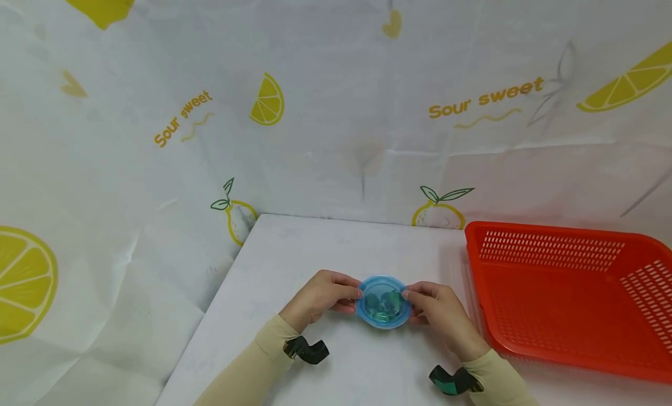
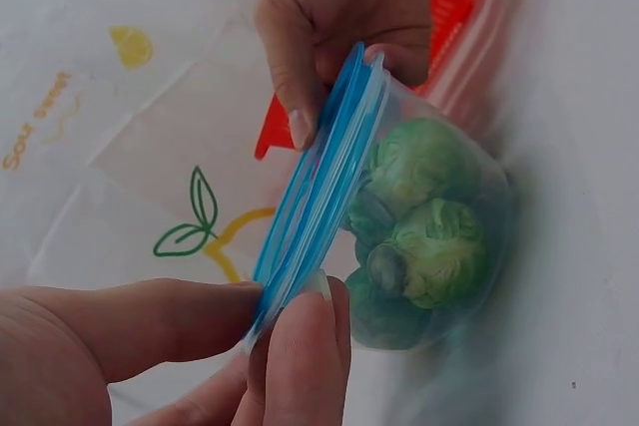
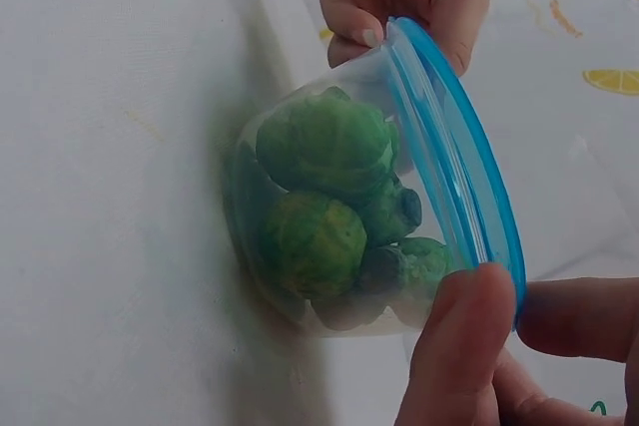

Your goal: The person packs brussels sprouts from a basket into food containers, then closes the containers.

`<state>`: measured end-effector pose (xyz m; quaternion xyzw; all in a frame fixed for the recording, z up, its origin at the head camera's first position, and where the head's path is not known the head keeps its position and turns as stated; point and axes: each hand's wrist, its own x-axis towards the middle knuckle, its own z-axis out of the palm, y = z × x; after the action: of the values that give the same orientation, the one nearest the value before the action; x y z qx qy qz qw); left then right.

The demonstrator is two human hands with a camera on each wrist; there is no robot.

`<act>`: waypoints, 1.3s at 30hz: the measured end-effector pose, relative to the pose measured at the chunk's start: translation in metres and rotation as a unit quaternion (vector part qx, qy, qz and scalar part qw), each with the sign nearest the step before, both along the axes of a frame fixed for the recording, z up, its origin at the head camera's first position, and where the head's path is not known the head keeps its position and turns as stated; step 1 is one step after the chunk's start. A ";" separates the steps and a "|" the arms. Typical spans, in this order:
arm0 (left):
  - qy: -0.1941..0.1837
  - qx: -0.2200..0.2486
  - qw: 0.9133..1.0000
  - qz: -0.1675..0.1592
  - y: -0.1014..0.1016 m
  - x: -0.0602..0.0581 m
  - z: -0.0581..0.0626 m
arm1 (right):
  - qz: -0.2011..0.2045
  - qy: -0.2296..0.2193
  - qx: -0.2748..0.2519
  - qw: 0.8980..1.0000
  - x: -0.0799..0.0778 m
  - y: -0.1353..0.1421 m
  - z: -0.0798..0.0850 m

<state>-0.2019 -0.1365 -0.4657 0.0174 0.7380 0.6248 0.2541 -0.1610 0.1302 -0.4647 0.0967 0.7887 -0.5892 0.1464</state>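
A clear round plastic tub (image 1: 384,323) with a blue lid (image 1: 379,284) sits on the white table between the two hands. Several green Brussels sprouts (image 2: 439,251) show through its wall, also in the right wrist view. My left hand (image 1: 332,293) pinches the left side of the rim, thumb on the lid and fingers beneath its edge. On the opposite side, my right hand (image 1: 441,310) pinches the rim in the same way. In the right wrist view the lid (image 3: 467,162) lies over the tub's mouth along its visible edge.
A red perforated plastic basket (image 1: 551,301) stands at the right of the white table (image 1: 315,242), on top of a clear tray-like edge. Behind the table and along its left hangs a white sheet (image 1: 336,91) printed with lemons.
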 end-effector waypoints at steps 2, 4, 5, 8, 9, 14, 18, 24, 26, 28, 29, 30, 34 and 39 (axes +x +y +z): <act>0.000 0.001 1.000 -0.001 0.000 -0.001 -0.001 | -0.001 -0.006 -0.011 1.000 -0.001 0.001 0.001; -0.001 0.002 1.000 -0.002 0.000 -0.002 -0.001 | -0.002 -0.010 -0.018 1.000 -0.002 0.001 0.002; -0.001 0.003 1.000 -0.003 0.000 -0.003 -0.001 | -0.003 -0.011 -0.020 1.000 -0.002 0.001 0.002; -0.003 0.006 1.000 -0.003 0.000 -0.004 -0.002 | -0.001 -0.009 -0.018 1.000 -0.003 0.001 0.003; -0.004 0.007 1.000 -0.003 0.000 -0.005 -0.002 | -0.001 -0.009 -0.016 1.000 -0.003 0.001 0.004; -0.010 0.017 1.000 -0.006 0.000 -0.008 -0.004 | 0.003 -0.008 -0.020 1.000 -0.005 0.002 0.003; -0.021 0.043 0.999 -0.015 -0.002 -0.012 -0.010 | 0.004 -0.010 -0.028 1.000 -0.007 0.002 0.001; -0.044 0.079 0.995 -0.035 -0.003 -0.017 -0.020 | 0.005 -0.015 -0.037 0.999 -0.009 0.003 -0.002; -0.043 0.081 0.995 -0.039 -0.003 -0.018 -0.021 | 0.007 -0.015 -0.039 0.999 -0.010 0.004 -0.003; -0.041 0.081 0.995 -0.041 -0.002 -0.019 -0.022 | 0.008 -0.016 -0.041 0.999 -0.010 0.005 -0.003; -0.039 0.081 0.995 -0.041 -0.002 -0.019 -0.022 | 0.009 -0.017 -0.041 0.999 -0.010 0.005 -0.004; -0.038 0.080 0.995 -0.041 -0.002 -0.018 -0.022 | 0.010 -0.016 -0.041 0.999 -0.010 0.005 -0.004; -0.032 0.075 0.996 -0.041 -0.002 -0.016 -0.022 | 0.016 -0.013 -0.040 0.999 -0.008 0.004 -0.004; -0.027 0.080 0.996 -0.038 -0.003 -0.014 -0.024 | 0.018 -0.003 -0.033 0.999 -0.006 0.002 -0.005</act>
<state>-0.2157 -0.1393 -0.4902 0.0491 0.6775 0.6719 0.2951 -0.1670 0.1319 -0.4701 0.0791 0.7702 -0.6116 0.1629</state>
